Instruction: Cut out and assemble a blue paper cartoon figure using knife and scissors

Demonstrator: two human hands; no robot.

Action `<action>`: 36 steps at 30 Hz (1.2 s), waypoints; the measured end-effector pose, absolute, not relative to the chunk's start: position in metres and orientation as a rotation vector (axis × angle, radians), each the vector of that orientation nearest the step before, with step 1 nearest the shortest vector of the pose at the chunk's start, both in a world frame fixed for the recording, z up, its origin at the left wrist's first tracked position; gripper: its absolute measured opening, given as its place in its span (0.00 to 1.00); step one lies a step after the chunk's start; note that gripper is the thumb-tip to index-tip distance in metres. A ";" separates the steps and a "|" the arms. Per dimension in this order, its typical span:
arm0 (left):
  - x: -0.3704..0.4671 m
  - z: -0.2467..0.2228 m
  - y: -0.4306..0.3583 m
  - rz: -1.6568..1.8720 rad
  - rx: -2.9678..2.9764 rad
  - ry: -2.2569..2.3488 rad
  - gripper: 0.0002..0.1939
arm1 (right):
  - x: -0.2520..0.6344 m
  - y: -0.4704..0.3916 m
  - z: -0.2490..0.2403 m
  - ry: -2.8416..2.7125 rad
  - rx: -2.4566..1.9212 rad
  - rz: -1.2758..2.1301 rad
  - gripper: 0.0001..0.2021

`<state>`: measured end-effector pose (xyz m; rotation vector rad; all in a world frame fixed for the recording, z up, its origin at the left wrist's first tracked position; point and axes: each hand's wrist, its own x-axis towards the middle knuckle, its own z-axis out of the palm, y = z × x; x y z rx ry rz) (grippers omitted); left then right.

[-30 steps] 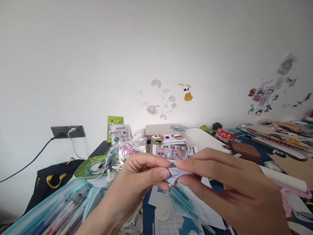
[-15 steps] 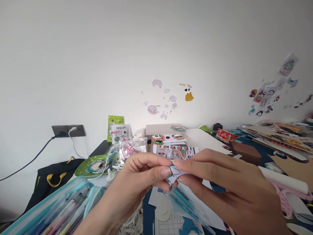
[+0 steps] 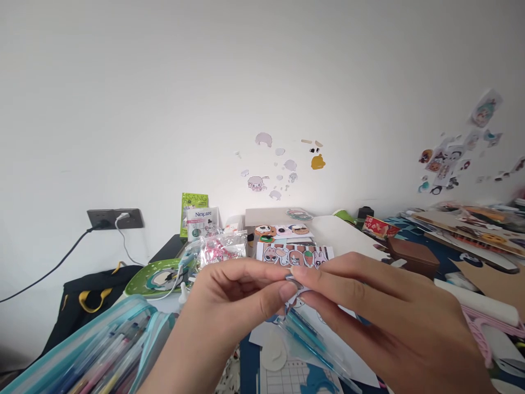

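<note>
A small paper cutout [image 3: 292,296], pale with dark outlines, is pinched between both hands above the table. My left hand [image 3: 238,306] grips its left side between thumb and index finger. From the right, my right hand [image 3: 381,312] holds it with thumb and fingertips, which cover most of it. Below the hands lie white paper [image 3: 359,355], a clear sleeve with blue pens [image 3: 305,339] and a gridded sheet [image 3: 283,377] with a blue cut shape. Just beyond them is a printed sheet of cartoon characters [image 3: 295,256].
At the left lie an open pen case [image 3: 94,350] and a green tray [image 3: 143,276]. Packets [image 3: 200,221] stand by the wall. A brown box [image 3: 412,256], a white roll [image 3: 476,301] and stacked cardboard [image 3: 463,235] are at the right. Paper shapes [image 3: 262,139] stick to the wall.
My left thumb has slid right and farther over the cutout, so less of it shows. My left hand has shifted slightly right; the right fingers remain on the cutout.
</note>
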<state>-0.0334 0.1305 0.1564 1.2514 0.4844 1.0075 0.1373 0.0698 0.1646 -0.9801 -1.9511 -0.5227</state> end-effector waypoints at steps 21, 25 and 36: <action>-0.032 0.155 0.136 1.234 1.202 0.762 0.09 | 0.131 0.078 0.158 -1.760 -1.096 -0.589 0.07; -0.031 0.155 0.136 1.278 1.201 0.771 0.09 | 0.130 0.077 0.157 -1.765 -1.062 -0.660 0.08; -0.030 0.152 0.136 1.299 1.230 0.724 0.07 | 0.128 0.078 0.158 -1.722 -1.006 -0.652 0.04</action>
